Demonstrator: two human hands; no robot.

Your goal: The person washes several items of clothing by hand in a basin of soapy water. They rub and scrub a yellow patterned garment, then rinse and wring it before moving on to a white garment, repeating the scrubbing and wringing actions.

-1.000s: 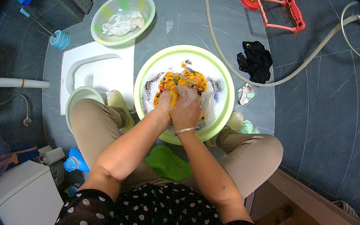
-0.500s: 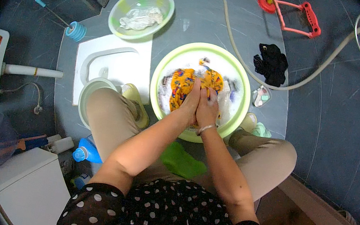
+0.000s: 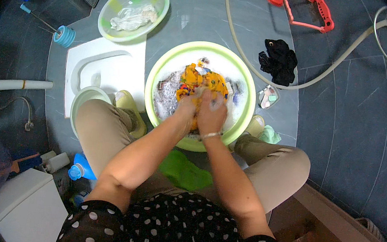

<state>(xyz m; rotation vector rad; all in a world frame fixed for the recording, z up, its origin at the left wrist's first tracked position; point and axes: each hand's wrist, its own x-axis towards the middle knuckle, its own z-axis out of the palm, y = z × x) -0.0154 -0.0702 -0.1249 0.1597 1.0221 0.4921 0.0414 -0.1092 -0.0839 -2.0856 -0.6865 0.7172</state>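
Between my knees stands a large green-rimmed basin (image 3: 156, 63) filled with suds. An orange patterned garment (image 3: 216, 81) is bunched up in it. My left hand (image 3: 186, 109) and my right hand (image 3: 213, 110) are close together over the basin, both closed on the orange cloth. The fingers are partly blurred by motion, with cloth showing above and between them. Darker, wet cloth (image 3: 167, 88) lies among the foam on the left side of the basin, and some more sits on the right.
A second basin (image 3: 104, 20) with white cloth (image 3: 133, 18) stands far left, by a white squat toilet (image 3: 133, 77). A black garment (image 3: 278, 61) lies right, beside a hose (image 3: 320, 88) and a small soap tray (image 3: 268, 97). A blue bottle (image 3: 82, 168) stands near my left leg.
My hands have drawn lower and slightly apart, from pressed together to bunched on the cloth. The orange garment is gathered more tightly. The whole view has shifted a little.
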